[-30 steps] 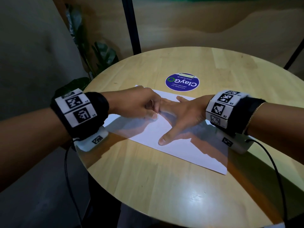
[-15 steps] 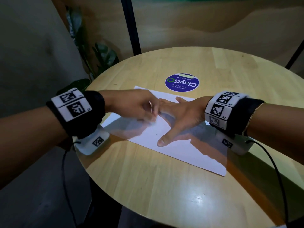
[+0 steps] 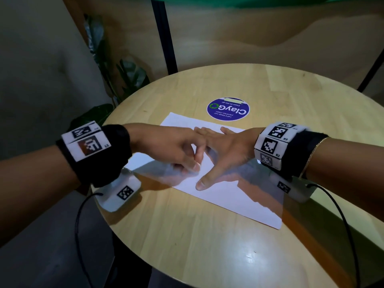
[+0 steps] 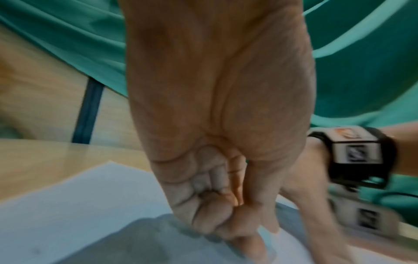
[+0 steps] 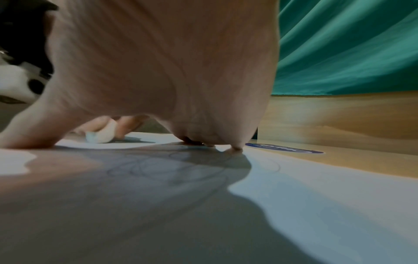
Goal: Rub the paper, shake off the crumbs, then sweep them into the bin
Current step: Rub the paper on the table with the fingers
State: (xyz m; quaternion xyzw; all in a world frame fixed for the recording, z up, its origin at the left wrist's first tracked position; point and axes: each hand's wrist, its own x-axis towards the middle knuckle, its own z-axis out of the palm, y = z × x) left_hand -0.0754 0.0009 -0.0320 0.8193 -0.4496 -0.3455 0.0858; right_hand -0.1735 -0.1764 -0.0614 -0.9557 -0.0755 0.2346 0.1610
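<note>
Round wooden counter [image 3: 187, 235] carries a white paper [image 3: 239, 196] lying mid-counter, nearer the left edge. Right hand [image 3: 226, 150] lies flat, fingers spread, pinning the paper down. Left hand [image 3: 172, 148] is curled around a small white eraser [image 5: 101, 136], its tip touching the sheet.

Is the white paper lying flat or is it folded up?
Flat. The white sheet of paper lies spread on the round wooden table, with the right hand pressing it down.
</note>
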